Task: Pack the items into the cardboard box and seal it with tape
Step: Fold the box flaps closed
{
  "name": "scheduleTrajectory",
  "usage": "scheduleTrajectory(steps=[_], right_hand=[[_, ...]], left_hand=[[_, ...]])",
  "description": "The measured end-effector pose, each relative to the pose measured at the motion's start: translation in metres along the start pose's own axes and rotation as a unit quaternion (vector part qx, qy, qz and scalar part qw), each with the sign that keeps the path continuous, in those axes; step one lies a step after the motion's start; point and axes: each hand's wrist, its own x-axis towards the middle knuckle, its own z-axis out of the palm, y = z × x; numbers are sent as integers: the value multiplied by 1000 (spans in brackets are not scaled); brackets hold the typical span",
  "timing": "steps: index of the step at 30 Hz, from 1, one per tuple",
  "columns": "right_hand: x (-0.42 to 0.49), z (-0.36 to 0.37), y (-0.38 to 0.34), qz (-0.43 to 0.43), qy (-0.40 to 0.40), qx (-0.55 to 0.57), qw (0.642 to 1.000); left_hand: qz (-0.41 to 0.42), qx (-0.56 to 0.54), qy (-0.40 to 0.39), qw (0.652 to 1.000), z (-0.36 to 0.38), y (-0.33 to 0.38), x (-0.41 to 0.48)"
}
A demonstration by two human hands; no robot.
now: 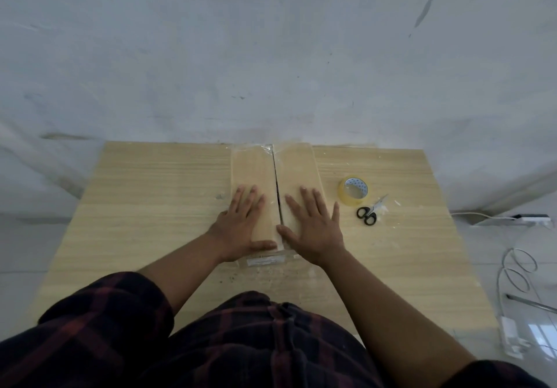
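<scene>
**Cardboard box flaps pressed shut, seam not yet taped**

Cardboard box (274, 194) lies at the middle of the counter (150, 206), long axis pointing away from the person. Left hand (241, 224) and right hand (313, 228) press flat, fingers spread, holding nothing. If either lifts to take the tape roll (353, 191), the flaps may spring open.
</scene>
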Motion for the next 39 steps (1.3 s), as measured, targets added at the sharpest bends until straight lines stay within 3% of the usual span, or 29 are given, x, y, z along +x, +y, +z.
scheduleTrajectory(steps=[5,14,22,33,39], right_hand=[[7,-2,13,82,8,73,994],[12,13,-34,158,28,42,986],[8,19,-44,78,29,20,996],[18,15,-23,-5,6,0,1000],[30,16,-3,-48,32,13,998]], left_hand=[[-7,-18,12,1000,2,-1,-1],[8,23,10,1000,-26,-35,32],[13,97,-64,993,-74,-63,100],[-2,96,-82,992,-104,-51,142],[-64,106,-101,987,-94,-32,140]])
